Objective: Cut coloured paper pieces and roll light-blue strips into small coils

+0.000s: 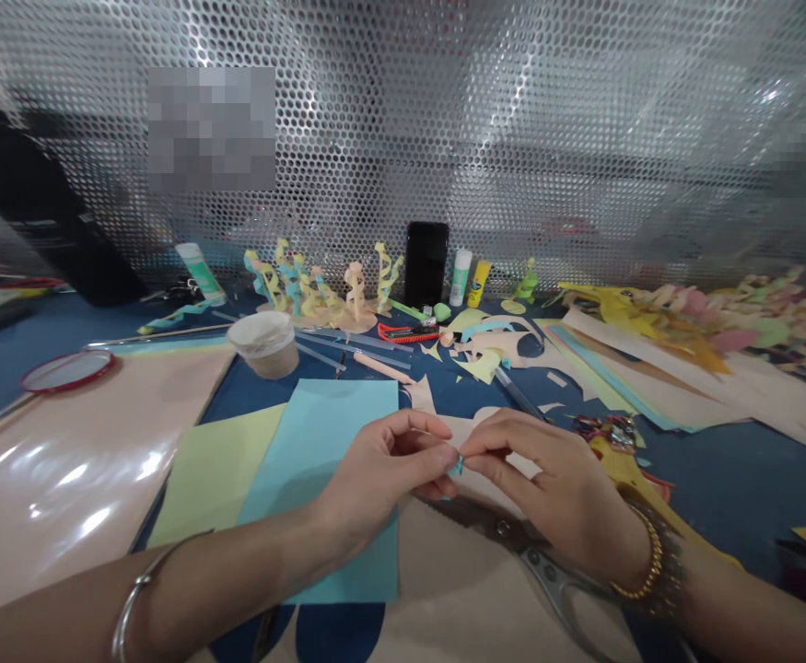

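My left hand (403, 460) and my right hand (541, 460) meet in front of me, pinching a tiny piece of blue paper (458, 464) between their fingertips. Under them lies a pair of scissors (503, 529) with grey handles, resting on pale pink paper (458, 589). A blue sheet (326, 460) is beneath my left wrist, overlapping a light green sheet (216, 470). How the small blue piece is folded or shaped is mostly covered by my fingers.
Behind stand several curled paper figures (292, 281), a phone (426, 262), glue sticks (460, 278) and a red utility knife (408, 331). A white tub (264, 343) is left of centre. Paper scraps (482, 364) and stacked coloured sheets (602, 368) lie to the right.
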`<state>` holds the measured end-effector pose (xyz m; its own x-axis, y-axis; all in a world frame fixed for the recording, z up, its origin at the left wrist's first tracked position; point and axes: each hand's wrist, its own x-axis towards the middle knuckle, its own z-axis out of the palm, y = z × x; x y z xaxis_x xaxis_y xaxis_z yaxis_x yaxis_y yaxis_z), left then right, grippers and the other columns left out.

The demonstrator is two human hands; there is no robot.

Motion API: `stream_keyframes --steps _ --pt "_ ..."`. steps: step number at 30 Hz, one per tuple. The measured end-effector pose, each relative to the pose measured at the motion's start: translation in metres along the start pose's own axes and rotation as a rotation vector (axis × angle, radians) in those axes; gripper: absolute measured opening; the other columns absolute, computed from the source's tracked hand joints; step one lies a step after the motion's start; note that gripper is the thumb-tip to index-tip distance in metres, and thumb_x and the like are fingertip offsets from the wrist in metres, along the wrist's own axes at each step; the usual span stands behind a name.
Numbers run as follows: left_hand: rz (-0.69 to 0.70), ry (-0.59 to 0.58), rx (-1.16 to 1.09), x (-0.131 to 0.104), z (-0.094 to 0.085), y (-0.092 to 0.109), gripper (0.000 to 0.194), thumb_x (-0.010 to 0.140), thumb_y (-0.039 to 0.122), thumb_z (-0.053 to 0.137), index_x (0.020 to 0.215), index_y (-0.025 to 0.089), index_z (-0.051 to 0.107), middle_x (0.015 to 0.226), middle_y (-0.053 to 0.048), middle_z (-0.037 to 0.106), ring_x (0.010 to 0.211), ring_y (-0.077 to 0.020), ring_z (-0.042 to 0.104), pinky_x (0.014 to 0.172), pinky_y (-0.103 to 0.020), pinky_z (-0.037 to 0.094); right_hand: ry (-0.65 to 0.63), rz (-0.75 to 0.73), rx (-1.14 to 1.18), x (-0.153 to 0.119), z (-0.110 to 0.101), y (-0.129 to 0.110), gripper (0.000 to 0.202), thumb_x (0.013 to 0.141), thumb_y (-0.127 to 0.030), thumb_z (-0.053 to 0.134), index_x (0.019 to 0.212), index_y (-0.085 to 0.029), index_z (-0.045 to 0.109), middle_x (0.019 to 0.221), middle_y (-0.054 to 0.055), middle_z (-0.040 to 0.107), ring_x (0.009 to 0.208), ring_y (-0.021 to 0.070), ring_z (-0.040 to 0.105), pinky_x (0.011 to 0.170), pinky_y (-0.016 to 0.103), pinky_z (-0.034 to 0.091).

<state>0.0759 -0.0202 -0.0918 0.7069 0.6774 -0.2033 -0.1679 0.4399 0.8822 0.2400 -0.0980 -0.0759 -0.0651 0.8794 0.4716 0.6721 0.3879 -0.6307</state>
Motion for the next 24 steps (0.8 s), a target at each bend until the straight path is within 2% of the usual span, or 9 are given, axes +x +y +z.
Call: stream_keyframes --steps 4,7,9,13,16,18,24 --pt "0.005 0.01 -0.006 -0.0014 0.0011 0.0002 0.023 0.069 0.024 0.08 0.083 0.017 0.063 0.062 0.005 0.064 0.051 -0.0059 0.062 0.051 -0.015 0.048 -0.027 0.154 0.075 0.0008 -0.0024 -0.0019 0.011 0.087 -0.022 0.058 0.08 -0.022 0.067 0.076 -0.001 0.067 0.071 0.012 0.06 0.064 0.023 0.046" --pt "0.034 0.017 0.039 -0.0004 0.0 -0.0017 0.019 0.071 0.025 0.078 0.079 0.017 0.064 0.061 0.005 0.064 0.053 -0.0055 0.062 0.053 -0.015 0.048 -0.088 0.319 0.161 0.001 -0.0036 -0.0036 0.021 0.088 -0.035 0.055 0.079 -0.021 0.067 0.074 0.0 0.065 0.065 0.012 0.056 0.056 0.023 0.045" --pt "0.05 0.013 0.081 0.0006 -0.0012 -0.0031 0.017 0.072 0.027 0.078 0.076 0.016 0.065 0.061 0.004 0.065 0.055 -0.0056 0.062 0.055 -0.014 0.048 -0.124 0.403 0.219 0.0011 -0.0034 -0.0048 0.023 0.086 -0.038 0.056 0.079 -0.02 0.067 0.075 0.001 0.065 0.063 0.0114 0.055 0.055 0.022 0.045" --pt "0.029 0.011 0.101 0.0008 -0.0022 -0.0043 0.017 0.072 0.03 0.078 0.075 0.016 0.068 0.065 0.002 0.067 0.059 -0.0069 0.064 0.057 -0.015 0.049 -0.16 0.475 0.27 0.0019 -0.003 -0.0066 0.026 0.086 -0.04 0.055 0.075 -0.018 0.065 0.072 0.0 0.061 0.058 0.0095 0.052 0.051 0.02 0.043" --pt "0.013 0.01 0.079 -0.0004 -0.0017 -0.0035 0.016 0.072 0.03 0.078 0.076 0.017 0.07 0.067 0.001 0.069 0.061 -0.0076 0.065 0.058 -0.016 0.05 -0.149 0.471 0.27 0.0022 -0.0037 -0.0065 0.029 0.087 -0.043 0.053 0.076 -0.019 0.064 0.07 -0.001 0.059 0.057 0.0096 0.051 0.05 0.02 0.042" --pt "0.006 0.018 0.056 -0.0007 -0.0011 -0.0024 0.015 0.072 0.029 0.078 0.075 0.016 0.07 0.064 0.001 0.069 0.059 -0.0072 0.065 0.056 -0.014 0.049 -0.129 0.417 0.227 0.002 -0.0043 -0.0056 0.027 0.088 -0.041 0.053 0.076 -0.021 0.066 0.07 -0.001 0.061 0.059 0.0103 0.052 0.052 0.021 0.042" --pt "-0.043 0.039 -0.042 0.0008 0.0003 0.0003 0.016 0.069 0.027 0.081 0.079 0.017 0.073 0.062 0.002 0.069 0.056 -0.007 0.066 0.054 -0.012 0.05 0.026 0.157 0.079 -0.0013 -0.0029 -0.0015 0.01 0.084 -0.019 0.06 0.084 -0.024 0.069 0.082 -0.001 0.068 0.072 0.0114 0.062 0.063 0.022 0.049"
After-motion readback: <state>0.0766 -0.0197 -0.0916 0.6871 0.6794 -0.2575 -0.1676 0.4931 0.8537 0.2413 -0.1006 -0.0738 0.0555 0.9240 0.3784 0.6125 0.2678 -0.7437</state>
